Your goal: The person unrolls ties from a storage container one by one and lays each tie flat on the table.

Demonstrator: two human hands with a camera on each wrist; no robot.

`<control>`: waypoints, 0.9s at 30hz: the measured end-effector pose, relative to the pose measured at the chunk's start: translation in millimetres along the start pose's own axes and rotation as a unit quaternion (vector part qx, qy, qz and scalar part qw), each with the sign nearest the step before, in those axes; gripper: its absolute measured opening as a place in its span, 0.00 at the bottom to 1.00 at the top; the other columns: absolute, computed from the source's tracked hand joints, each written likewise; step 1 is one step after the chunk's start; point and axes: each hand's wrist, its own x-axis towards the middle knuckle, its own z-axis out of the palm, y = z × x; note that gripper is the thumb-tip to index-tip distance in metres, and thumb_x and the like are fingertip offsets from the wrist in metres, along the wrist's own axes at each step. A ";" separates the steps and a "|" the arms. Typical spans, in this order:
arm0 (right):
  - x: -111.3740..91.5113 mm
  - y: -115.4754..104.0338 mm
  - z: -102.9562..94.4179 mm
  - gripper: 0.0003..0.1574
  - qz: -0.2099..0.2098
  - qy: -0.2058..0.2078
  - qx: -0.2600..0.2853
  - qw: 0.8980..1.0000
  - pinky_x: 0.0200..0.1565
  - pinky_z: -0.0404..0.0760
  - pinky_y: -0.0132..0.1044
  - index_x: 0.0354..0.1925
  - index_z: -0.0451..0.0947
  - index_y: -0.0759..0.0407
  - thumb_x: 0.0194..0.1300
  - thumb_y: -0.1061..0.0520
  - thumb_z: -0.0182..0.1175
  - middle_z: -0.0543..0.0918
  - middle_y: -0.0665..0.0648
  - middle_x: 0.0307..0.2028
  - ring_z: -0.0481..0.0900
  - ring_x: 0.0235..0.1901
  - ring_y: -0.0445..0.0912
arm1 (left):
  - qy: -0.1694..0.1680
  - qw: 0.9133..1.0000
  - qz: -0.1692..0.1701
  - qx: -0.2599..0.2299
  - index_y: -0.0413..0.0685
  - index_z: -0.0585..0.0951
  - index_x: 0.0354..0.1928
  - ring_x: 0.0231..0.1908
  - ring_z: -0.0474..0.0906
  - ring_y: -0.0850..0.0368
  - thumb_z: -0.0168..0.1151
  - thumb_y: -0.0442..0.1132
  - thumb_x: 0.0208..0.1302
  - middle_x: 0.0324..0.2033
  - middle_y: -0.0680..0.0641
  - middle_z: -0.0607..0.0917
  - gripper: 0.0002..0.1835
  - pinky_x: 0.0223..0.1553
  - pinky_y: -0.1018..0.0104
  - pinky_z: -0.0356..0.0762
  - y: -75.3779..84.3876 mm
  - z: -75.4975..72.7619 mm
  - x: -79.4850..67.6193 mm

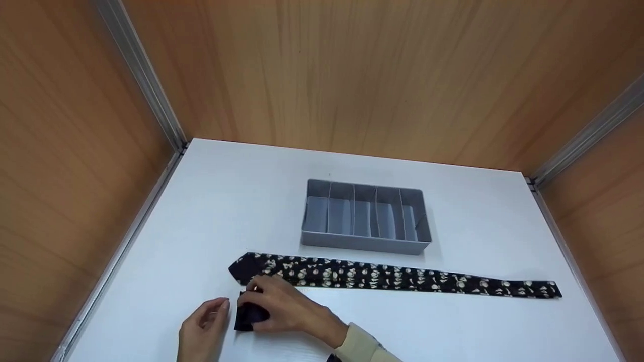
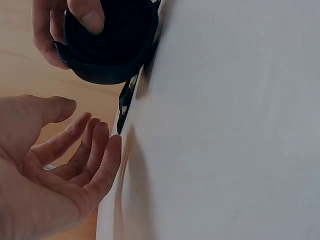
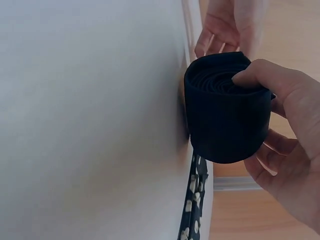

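My right hand [image 1: 284, 304] grips a dark navy necktie rolled into a coil [image 3: 227, 125], thumb at one end of the roll and fingers at the other. Spiral layers show at the coil's end in the right wrist view. To its left, my left hand [image 1: 201, 329] is apart from the roll, fingers loosely bent with nothing between them; the left wrist view shows the same hand [image 2: 60, 165] below the coil. A black necktie with a pale floral-like pattern [image 1: 372, 275] lies stretched flat across the table, its wide pointed end just beyond my right fingers.
Behind the patterned tie stands a grey organizer box [image 1: 365, 242] with several upright dividers making narrow compartments. The white table [image 1: 241, 201] is bounded by wood-grain panels [image 1: 352, 75] at the back and sides, with metal rails [image 1: 146, 75] at the corners.
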 end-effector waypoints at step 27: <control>21.9 -14.8 25.7 0.42 0.058 0.018 -0.028 0.998 0.51 0.74 0.23 0.62 0.73 0.55 0.55 0.43 0.78 0.80 0.49 0.50 0.78 0.45 0.38 | 0.018 1.000 0.025 -0.005 0.44 0.83 0.56 0.42 0.82 0.56 0.65 0.62 0.68 0.44 0.46 0.85 0.30 0.42 0.72 0.79 4.6 -0.9 -7.2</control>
